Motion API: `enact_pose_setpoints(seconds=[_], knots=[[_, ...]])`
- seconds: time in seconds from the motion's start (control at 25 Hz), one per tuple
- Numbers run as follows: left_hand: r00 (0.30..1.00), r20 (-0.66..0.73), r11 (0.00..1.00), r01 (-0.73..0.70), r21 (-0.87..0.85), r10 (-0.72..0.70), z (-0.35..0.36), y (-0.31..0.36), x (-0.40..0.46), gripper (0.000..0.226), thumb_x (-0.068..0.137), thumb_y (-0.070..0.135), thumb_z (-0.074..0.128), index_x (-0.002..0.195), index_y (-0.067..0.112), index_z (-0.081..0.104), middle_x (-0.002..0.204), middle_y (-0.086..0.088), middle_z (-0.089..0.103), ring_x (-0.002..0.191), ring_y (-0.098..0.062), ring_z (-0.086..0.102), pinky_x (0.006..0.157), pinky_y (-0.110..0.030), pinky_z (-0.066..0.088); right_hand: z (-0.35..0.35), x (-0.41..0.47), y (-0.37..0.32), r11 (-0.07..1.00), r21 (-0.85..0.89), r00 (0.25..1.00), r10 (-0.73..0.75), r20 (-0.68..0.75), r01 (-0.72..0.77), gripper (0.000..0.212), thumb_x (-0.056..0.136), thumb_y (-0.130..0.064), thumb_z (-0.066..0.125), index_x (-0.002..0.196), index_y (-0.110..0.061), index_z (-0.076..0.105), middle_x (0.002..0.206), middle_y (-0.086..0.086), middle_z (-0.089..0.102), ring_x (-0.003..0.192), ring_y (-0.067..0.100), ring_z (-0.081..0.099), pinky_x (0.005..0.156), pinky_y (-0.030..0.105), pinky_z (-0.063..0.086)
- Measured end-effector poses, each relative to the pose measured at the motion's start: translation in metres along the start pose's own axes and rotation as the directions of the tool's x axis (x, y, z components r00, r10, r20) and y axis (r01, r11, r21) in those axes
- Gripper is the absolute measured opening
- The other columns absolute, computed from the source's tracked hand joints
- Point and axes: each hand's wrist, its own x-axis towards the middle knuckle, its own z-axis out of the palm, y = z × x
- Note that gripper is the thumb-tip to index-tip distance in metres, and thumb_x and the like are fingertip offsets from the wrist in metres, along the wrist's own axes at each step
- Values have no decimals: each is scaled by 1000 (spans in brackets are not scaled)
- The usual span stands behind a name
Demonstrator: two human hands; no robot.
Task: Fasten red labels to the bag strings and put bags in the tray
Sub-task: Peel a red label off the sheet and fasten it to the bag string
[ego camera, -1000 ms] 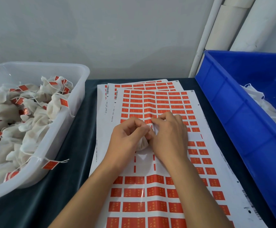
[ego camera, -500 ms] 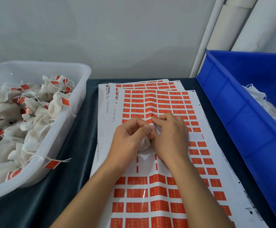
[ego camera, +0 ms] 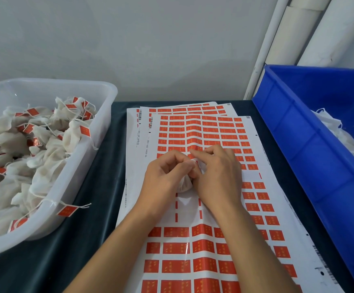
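Both hands meet at the middle of the dark-clothed desk (ego camera: 100,187); the left hand (ego camera: 163,178) and right hand (ego camera: 218,176) pinch a small white cloth bag (ego camera: 185,183) over the sheet of red labels (ego camera: 193,250); the clear plastic tray (ego camera: 83,157) of labelled bags sits at the left edge.

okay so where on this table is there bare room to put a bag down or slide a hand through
Bare dark cloth runs between the clear tray and the label sheets, widening toward the near edge. A narrower strip lies between the sheets and the blue bin. The tray is heaped with tagged bags; both hands crowd the sheets' middle.
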Motion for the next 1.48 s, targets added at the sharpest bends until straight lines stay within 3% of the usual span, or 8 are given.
enact_pose_setpoints(seconds=[0.12,0.32,0.4,0.64,1.12,1.24,1.48], knots=[[1000,-13,1000,7,-7,-7,0,1,0,20,91,30,60,78,24,73,84,0,76,86,-20,72,78,-23,60,-1,1,0,999,13,999,-31,31,31,42,93,-38,71,135,-33,66,129,-8,62,115,14,51,95,32,48],[997,-76,1000,8,-13,-8,-2,0,1,24,103,13,61,82,17,72,85,-3,76,87,-21,73,87,-31,59,-4,1,-2,992,21,989,-127,82,125,39,99,-33,65,138,-28,64,138,-9,60,128,14,49,107,35,48],[994,-105,1000,17,-21,-19,-3,-1,2,23,103,14,61,82,16,72,87,-4,77,90,-21,73,91,-36,58,-5,1,-2,990,43,986,-141,92,137,36,100,-32,64,136,-29,66,137,-10,61,128,13,49,107,34,47],[991,-129,999,33,-31,-37,-4,-2,3,22,103,18,61,85,20,74,93,0,78,97,-16,74,85,-25,57,-4,0,2,989,93,986,-126,112,116,28,101,-31,64,127,-29,71,132,-14,61,123,8,47,99,22,39],[984,-175,998,18,-61,-28,-8,-10,6,23,104,20,59,87,23,75,97,1,78,100,-14,73,88,-29,55,-5,2,1,990,61,977,-136,164,128,30,104,-30,57,132,-27,68,137,-12,58,126,9,47,107,28,42],[983,-180,998,15,-61,-26,-8,-10,6,20,101,23,60,89,21,76,99,1,77,102,-15,72,93,-36,56,-6,2,1,986,108,975,-144,167,127,31,105,-29,55,133,-27,67,137,-12,57,126,8,46,108,25,41],[979,-201,995,26,-100,-46,-9,-9,5,20,98,27,61,94,12,74,98,-1,77,100,-19,72,89,-33,56,-9,1,2,958,246,975,-182,126,147,30,105,-24,53,132,-24,66,136,-11,57,126,5,48,108,20,40]])
